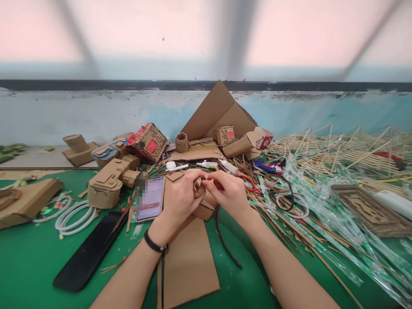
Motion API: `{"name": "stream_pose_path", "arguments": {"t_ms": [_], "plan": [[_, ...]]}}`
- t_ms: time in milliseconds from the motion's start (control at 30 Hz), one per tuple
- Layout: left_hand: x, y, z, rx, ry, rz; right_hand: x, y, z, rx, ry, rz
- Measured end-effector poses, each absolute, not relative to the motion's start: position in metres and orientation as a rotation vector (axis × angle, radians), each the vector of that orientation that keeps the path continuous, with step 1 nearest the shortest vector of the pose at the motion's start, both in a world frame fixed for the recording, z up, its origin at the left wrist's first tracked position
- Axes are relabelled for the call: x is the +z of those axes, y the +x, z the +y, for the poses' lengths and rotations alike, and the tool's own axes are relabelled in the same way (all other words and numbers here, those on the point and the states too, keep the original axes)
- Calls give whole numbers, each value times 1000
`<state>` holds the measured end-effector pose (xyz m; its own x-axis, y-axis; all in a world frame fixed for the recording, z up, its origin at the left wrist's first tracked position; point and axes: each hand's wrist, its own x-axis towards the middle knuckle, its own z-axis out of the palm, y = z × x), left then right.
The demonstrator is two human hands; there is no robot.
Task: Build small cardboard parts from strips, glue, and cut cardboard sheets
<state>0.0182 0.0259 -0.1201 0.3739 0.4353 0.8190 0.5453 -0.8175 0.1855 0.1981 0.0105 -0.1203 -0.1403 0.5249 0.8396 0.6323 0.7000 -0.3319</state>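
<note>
My left hand (185,195) and my right hand (230,191) meet in front of me, fingertips pinched together around a narrow brown cardboard strip (223,241). One end appears curled between the fingers, partly hidden by them. The other end hangs below my right hand toward the green table. Just beneath my hands is a small cardboard box (204,211), mostly covered by them. A flat cardboard sheet (193,266) lies under my left wrist. To the left of my left hand rests a phone (151,199) with its screen lit.
Cardboard camera models (106,184) stand at left, near a black flat object (90,253) and a coiled white tube (75,219). Glue bottles (207,165) lie behind my hands. Plastic strips (322,214) and stick frames (322,143) crowd the right. A large cardboard piece (209,111) leans against the wall.
</note>
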Motion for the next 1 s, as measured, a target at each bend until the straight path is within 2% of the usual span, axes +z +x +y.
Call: {"name": "stream_pose_path", "arguments": {"t_ms": [300,567,833,1000], "plan": [[-116,22,21,-1388,-2542,-814,-120,193,8,-223,-851,-1808],[-116,21,21,-1433,-2566,-768,-120,192,6,-154,-841,-1799],[-121,21,27,-1849,-2600,-1049,-119,195,8,-38,-942,-1673],[-120,20,28,-1889,-2676,-1063,-120,194,8,22,-943,-1667]]}}
